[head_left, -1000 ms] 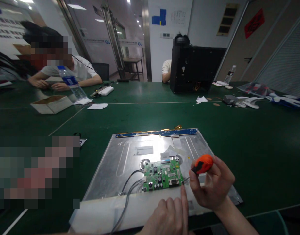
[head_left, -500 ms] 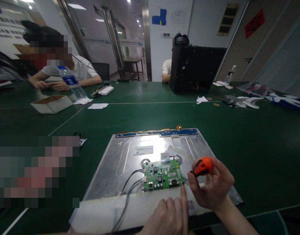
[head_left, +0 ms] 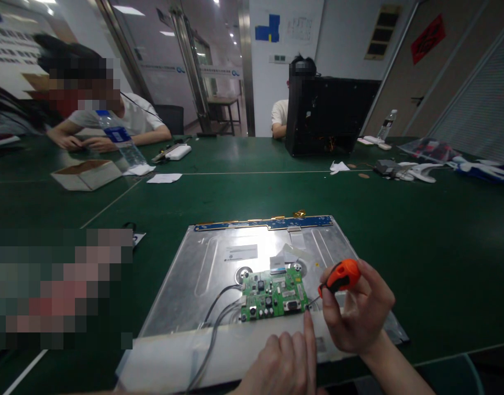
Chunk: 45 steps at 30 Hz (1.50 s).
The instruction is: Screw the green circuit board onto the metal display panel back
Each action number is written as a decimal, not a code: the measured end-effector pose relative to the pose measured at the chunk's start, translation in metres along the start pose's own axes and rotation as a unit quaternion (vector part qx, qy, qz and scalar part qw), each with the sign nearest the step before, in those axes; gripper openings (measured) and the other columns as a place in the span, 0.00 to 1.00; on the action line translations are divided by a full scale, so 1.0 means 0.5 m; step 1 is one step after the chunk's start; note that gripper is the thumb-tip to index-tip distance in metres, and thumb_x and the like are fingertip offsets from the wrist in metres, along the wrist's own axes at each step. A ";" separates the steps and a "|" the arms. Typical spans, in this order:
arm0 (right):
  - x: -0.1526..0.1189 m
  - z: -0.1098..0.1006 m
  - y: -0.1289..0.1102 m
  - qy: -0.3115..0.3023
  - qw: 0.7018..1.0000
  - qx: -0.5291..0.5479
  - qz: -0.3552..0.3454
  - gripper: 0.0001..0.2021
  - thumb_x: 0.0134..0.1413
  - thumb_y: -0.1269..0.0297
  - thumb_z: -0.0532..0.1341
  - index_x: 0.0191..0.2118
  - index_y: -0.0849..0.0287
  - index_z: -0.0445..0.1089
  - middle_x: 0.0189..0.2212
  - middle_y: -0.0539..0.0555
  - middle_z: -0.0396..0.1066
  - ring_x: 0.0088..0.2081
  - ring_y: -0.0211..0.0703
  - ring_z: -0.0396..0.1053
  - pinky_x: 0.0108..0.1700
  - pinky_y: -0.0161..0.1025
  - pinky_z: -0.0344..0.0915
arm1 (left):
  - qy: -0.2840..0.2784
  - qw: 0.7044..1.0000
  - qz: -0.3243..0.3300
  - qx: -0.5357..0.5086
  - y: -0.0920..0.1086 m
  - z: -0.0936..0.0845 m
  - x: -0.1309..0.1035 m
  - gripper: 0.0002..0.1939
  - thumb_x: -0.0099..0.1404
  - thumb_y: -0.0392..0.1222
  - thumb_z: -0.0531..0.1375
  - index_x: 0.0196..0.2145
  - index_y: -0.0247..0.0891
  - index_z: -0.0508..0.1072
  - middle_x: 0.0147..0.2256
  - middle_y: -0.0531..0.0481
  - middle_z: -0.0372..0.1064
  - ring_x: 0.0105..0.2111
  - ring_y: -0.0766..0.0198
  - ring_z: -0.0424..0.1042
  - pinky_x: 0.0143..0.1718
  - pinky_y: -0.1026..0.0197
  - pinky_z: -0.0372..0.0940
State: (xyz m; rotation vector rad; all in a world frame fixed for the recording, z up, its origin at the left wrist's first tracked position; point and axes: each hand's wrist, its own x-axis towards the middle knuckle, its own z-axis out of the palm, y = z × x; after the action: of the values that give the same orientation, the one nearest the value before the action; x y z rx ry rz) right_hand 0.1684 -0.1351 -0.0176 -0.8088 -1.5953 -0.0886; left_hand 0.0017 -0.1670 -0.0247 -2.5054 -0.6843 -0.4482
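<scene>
My right hand (head_left: 357,310) grips an orange and black screwdriver (head_left: 345,275). Its thin shaft slants down and left to the lower right corner of a green circuit board (head_left: 276,291). At that same corner rests the stretched index fingertip of my left hand (head_left: 283,356); the other fingers are loosely curled and I see nothing held in them. The board lies on the metal back of a display panel (head_left: 194,280), which is flat on the table. Grey and black cables (head_left: 219,323) run from the board's left side. Whatever the screwdriver tip meets is too small to make out.
A white film strip (head_left: 165,351) covers the panel's near edge; a blue circuit strip (head_left: 264,223) lines its far edge. Farther back on the green table (head_left: 244,192) are an open box (head_left: 87,175), a bottle (head_left: 122,140), a black monitor (head_left: 330,115) and gloves (head_left: 416,171). Two people sit opposite.
The screwdriver handle has risen slightly, and the right thumb has shifted a little to the right, showing more of the shaft. My left hand stays in place, as do the board and panel.
</scene>
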 end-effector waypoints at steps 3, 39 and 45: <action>-0.001 0.001 0.002 -0.002 1.000 -0.011 -0.005 0.42 0.46 0.78 0.59 0.66 0.57 0.44 0.32 0.52 0.64 0.25 0.38 0.64 0.24 0.40 0.68 | 0.005 1.000 0.003 0.003 0.002 0.004 -0.002 0.33 0.71 0.58 0.43 0.41 0.25 0.73 0.19 0.52 0.62 0.16 0.66 0.59 0.17 0.60 0.49; -0.004 0.003 0.003 0.017 0.997 -0.075 -0.012 0.39 0.50 0.72 0.62 0.65 0.55 0.45 0.39 0.55 0.61 0.28 0.38 0.66 0.26 0.39 0.70 | -0.012 1.000 0.019 0.018 0.001 0.005 -0.005 0.34 0.71 0.59 0.42 0.44 0.22 0.72 0.20 0.51 0.62 0.17 0.67 0.59 0.18 0.60 0.48; -0.010 0.000 0.007 0.017 0.995 -0.097 -0.032 0.40 0.49 0.72 0.63 0.66 0.57 0.46 0.41 0.58 0.61 0.29 0.39 0.67 0.26 0.39 0.71 | -0.011 1.000 0.018 0.013 0.004 0.007 -0.007 0.34 0.71 0.59 0.44 0.44 0.22 0.72 0.21 0.51 0.62 0.18 0.67 0.59 0.18 0.60 0.48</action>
State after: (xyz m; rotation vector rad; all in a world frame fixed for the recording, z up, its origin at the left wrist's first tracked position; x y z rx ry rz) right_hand 0.1701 -0.1347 -0.0236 -0.9009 -1.5965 -0.3054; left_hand 0.0008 -0.1681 -0.0297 -2.4979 -0.6480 -0.3974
